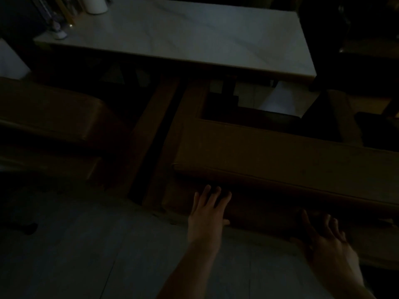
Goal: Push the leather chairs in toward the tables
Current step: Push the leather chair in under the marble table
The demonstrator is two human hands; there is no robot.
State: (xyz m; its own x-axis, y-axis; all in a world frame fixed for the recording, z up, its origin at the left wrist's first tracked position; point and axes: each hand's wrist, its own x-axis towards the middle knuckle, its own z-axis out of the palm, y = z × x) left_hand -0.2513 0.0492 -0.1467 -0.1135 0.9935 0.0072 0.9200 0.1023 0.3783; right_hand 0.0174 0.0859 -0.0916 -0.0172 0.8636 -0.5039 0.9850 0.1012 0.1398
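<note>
The room is dim. A brown leather chair (280, 156) stands in front of me, its padded backrest top running from the centre to the right edge, its seat facing a white marble-look table (183, 39). My left hand (207, 214) lies flat, fingers spread, against the back of this chair below the backrest pad. My right hand (328, 240) is also spread against the chair's back, lower right. A second brown leather chair (54, 117) stands at the left, separated from the first by a narrow dark gap.
On the table's far left corner stand a white cylinder (96, 4) and a small bottle (58, 31). Dark furniture (356, 50) stands beyond the table's right end. A pale tiled floor (86, 255) lies under me. A black table leg (228, 87) shows beneath the tabletop.
</note>
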